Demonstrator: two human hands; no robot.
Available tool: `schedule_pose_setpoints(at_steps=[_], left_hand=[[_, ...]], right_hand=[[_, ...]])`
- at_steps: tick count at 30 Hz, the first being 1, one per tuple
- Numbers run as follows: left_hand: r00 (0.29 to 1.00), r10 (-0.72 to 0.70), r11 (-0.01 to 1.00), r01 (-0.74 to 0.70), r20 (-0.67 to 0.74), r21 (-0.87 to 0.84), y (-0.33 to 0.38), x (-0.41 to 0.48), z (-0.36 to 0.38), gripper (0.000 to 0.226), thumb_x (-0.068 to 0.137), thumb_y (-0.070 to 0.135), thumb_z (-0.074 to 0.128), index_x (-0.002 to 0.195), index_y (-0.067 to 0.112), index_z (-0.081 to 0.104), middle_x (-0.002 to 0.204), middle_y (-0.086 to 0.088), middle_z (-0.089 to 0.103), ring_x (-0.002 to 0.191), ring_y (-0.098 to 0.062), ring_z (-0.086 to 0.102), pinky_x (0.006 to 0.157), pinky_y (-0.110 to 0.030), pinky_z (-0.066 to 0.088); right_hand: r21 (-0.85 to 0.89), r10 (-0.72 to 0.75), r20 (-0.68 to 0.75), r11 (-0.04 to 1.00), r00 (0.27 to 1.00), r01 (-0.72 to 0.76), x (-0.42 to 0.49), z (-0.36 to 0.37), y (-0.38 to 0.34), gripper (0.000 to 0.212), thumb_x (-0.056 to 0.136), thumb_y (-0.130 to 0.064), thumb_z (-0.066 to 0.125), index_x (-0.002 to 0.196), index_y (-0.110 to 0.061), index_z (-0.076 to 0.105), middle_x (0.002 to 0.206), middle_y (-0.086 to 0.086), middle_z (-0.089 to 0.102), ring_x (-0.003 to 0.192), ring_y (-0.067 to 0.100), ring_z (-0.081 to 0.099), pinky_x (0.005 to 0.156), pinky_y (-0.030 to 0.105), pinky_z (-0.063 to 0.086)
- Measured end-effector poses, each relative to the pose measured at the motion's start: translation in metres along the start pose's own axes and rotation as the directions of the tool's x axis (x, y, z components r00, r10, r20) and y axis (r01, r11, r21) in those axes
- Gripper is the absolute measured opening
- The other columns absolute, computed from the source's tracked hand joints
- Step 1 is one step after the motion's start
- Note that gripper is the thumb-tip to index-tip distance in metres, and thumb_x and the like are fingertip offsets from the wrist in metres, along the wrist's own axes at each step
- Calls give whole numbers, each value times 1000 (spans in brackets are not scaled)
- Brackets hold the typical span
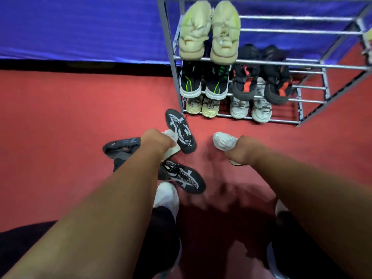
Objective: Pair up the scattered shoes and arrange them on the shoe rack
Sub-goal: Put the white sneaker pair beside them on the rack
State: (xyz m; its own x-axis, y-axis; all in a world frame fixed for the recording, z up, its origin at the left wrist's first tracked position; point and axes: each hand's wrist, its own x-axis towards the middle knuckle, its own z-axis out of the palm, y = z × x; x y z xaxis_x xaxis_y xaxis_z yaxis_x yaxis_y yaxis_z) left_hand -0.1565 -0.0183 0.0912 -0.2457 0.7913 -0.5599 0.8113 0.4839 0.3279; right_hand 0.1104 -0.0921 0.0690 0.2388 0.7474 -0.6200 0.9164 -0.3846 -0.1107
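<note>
— Where are your hands, and what is in them?

— Both are stretched down in front of me. My left hand [159, 140] is curled round the first white sneaker [170, 135], a soft fabric one; its white parts stick out above and below my fist. My right hand [244, 151] is closed round the second white sneaker [222, 140], and its rounded toe points away from me. I see both hands only from the back, so the fingertips are hidden.

— Do these two touch the floor?

— I cannot tell. They are over the red carpet [60, 117], near the front of the grey metal shoe rack [281, 64], not on it.

— What lies around them?

— Just beside my left hand lies one black sneaker with white net pattern [181, 130], and a matching black patterned sneaker [182, 176] lies nearer to me, partly under my forearm. To the left is a dark grey shoe [120, 147] on its side.

— And the rack?

— On the upper bars stands a pale yellow pair [225, 31]. Below it are a black pair with green stripes [191, 83] and a black pair with red straps [244, 83]. On the lowest bars are a beige pair [193, 105] and a white chunky pair [260, 111].
</note>
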Motion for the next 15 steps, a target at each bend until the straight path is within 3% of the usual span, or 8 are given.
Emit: schedule_pose_setpoints(at_steps=[4, 8, 10, 13, 15], left_hand=[[991, 134, 988, -133, -4, 76, 22, -61, -44, 62, 72, 38, 91, 118, 6, 65, 107, -9, 68, 98, -28, 67, 73, -33, 50], [950, 306, 947, -298, -56, 124, 49, -122, -85, 43, 68, 40, 90, 87, 14, 62, 78, 1, 60, 64, -15, 55, 51, -27, 38], [912, 404, 904, -385, -75, 187, 64, -152, -102, 45, 66, 44, 90, 75, 19, 53, 72, 4, 55, 58, -9, 48, 45, -25, 30], [844, 529, 835, -498, -87, 234, 86, -191, -117, 46, 62, 48, 92, 76, 20, 58, 75, 4, 59, 65, -12, 54, 51, -27, 40], [795, 599, 789, -567, -95, 237, 98, -210, -121, 51, 60, 50, 92, 84, 15, 63, 83, 0, 64, 77, -20, 61, 60, -33, 48]], right_hand=[[-19, 2, -81, 1000, 997, -4, -58, -43, 7, 35, 84, -50, 60, 90, -16, 62, 87, 6, 59, 83, 29, 55, 69, 29, 42], [6, -15, -183, 1000, 983, 16, -123, -92, 18, 34, 80, -48, 59, 79, -14, 63, 78, 8, 61, 78, 30, 58, 62, 28, 42], [4, -22, -236, 1000, 971, 23, -152, -115, 27, 36, 81, -47, 58, 81, -12, 67, 79, 8, 65, 76, 30, 60, 60, 29, 42], [62, -7, -313, 998, 950, 28, -186, -141, 42, 42, 83, -51, 58, 72, -11, 62, 67, 6, 58, 66, 27, 57, 53, 29, 38], [90, 5, -370, 995, 929, 31, -200, -154, 53, 44, 86, -54, 57, 78, -10, 62, 66, 6, 53, 73, 31, 55, 58, 30, 37]])
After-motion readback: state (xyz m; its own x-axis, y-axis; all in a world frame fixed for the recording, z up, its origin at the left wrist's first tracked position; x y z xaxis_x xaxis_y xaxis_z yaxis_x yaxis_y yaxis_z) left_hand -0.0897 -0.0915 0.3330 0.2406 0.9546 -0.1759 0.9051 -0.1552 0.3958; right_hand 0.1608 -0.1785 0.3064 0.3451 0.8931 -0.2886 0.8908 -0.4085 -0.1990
